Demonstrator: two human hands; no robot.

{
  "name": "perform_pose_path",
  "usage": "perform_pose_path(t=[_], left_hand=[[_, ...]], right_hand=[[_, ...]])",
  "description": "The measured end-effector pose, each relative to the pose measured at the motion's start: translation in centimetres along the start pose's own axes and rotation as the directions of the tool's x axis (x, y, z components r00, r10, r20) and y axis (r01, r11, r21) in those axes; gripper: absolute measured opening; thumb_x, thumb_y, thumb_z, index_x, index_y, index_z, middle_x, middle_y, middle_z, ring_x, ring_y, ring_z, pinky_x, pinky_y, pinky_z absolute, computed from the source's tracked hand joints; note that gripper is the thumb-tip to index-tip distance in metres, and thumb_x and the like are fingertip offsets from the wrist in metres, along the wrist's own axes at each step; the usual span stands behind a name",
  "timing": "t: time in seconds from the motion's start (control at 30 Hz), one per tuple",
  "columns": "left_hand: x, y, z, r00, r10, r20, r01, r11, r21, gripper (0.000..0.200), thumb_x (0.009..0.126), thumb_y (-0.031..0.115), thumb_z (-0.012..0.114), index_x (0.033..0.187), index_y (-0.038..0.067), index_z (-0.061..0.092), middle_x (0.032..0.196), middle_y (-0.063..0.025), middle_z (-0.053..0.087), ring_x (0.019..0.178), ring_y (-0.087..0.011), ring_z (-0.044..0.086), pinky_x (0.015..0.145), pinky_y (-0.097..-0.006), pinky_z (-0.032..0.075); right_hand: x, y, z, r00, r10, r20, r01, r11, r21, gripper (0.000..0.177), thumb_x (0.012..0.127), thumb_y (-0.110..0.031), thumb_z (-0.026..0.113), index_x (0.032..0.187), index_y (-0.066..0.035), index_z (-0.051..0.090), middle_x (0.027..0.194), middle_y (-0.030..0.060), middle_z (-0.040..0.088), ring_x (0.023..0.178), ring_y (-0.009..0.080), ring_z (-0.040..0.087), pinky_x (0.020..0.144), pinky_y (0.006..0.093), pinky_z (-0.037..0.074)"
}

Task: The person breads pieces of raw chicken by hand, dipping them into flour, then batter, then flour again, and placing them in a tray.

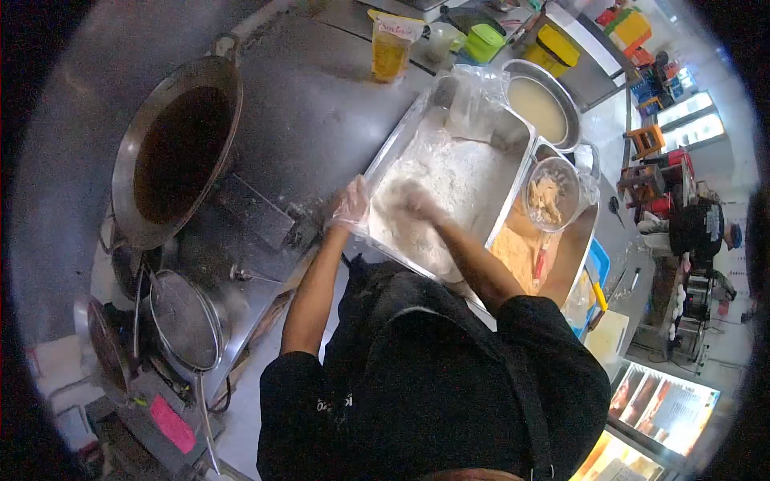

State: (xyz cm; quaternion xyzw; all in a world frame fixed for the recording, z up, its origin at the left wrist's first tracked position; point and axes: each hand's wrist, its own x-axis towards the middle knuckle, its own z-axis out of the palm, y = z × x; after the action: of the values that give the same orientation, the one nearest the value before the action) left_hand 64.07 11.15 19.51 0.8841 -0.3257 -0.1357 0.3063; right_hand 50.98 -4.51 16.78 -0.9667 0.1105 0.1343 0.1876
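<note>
A deep metal tray (513, 164) of white flour (461, 180) stands in front of me. My left hand (350, 207), in a clear plastic glove, is closed on the tray's left rim. Down in the flour is my right hand (407, 199), dusted white and smeared by motion. Its fingers cannot be made out, nor whether they hold anything. A clear plastic bag (477, 100) lies over the tray's far end. Beside it, a second metal tray (588, 240) holds tan crumbs, a clear bowl (552, 195) with pale pieces and a red-handled tool (542, 260).
A large wok (233, 120) of dark oil stands at the left, with a round mesh strainer (186, 321) nearer me. Behind the trays are a metal basin (573, 104) of pale liquid and a pouch of yellow oil (391, 56). A cutting board (607, 333) lies at the right.
</note>
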Motion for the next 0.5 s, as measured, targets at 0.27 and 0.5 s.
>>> perform_pose_path(t=[0.27,0.5], left_hand=[[-0.5,-2.1,0.8,0.988,0.138,-0.065,-0.135,0.990,0.045,0.041,0.092,0.032,0.033,0.101,0.002,0.059,0.095,-0.0247,0.059,0.087,-0.0411,0.057,0.072,-0.0490,0.047],[-0.8,2.2,-3.2,0.997,-0.060,0.048,0.055,0.995,0.086,0.040,0.091,0.032,0.034,0.090,0.002,0.061,0.083,-0.0242,0.061,0.081,-0.0413,0.058,0.068,-0.0480,0.047]], right_hand=[[-5.0,1.2,1.5,0.970,-0.220,0.105,0.239,0.940,-0.243,0.033,0.086,-0.032,0.048,0.114,-0.014,0.052,0.106,0.0144,0.055,0.103,0.0263,0.052,0.091,0.0452,0.040],[-9.4,2.9,4.1,0.979,0.205,0.000,-0.182,0.865,0.467,0.028,0.085,-0.027,0.049,0.107,-0.010,0.054,0.099,0.0125,0.057,0.097,0.0251,0.054,0.085,0.0414,0.042]])
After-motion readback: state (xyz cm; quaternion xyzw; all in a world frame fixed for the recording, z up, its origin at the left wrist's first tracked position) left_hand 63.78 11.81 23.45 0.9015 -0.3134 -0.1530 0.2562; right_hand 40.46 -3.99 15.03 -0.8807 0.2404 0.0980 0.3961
